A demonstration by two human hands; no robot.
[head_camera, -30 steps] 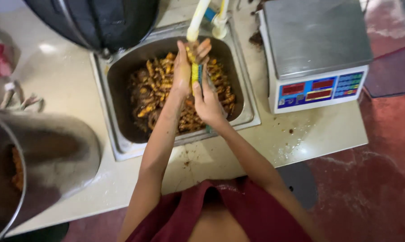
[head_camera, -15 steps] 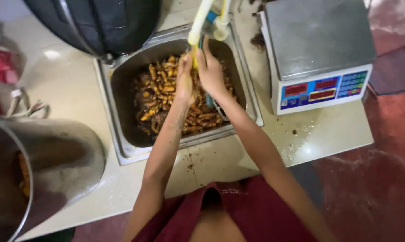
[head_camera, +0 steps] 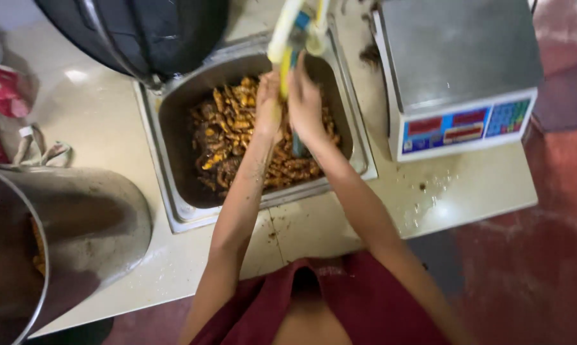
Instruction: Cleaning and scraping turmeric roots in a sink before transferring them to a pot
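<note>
Yellow-orange roots, knobbly and mud-streaked, heaped in a steel sink sunk into the pale table. Probably firm and brittle, light singly, slick with wet dirt; best taken around the thicker middle, not the thin side knobs. Left hand and right hand raised together over the heap, right under a yellow tap hose with a blue fitting. Fingers of both curled, seemingly pinching one small piece between them, though the grip itself too blurred to tell for certain. Just right of the sink, a steel-topped weighing scale with coloured panels. At left, a big metal pot on its side; above, a dark bag.
</note>
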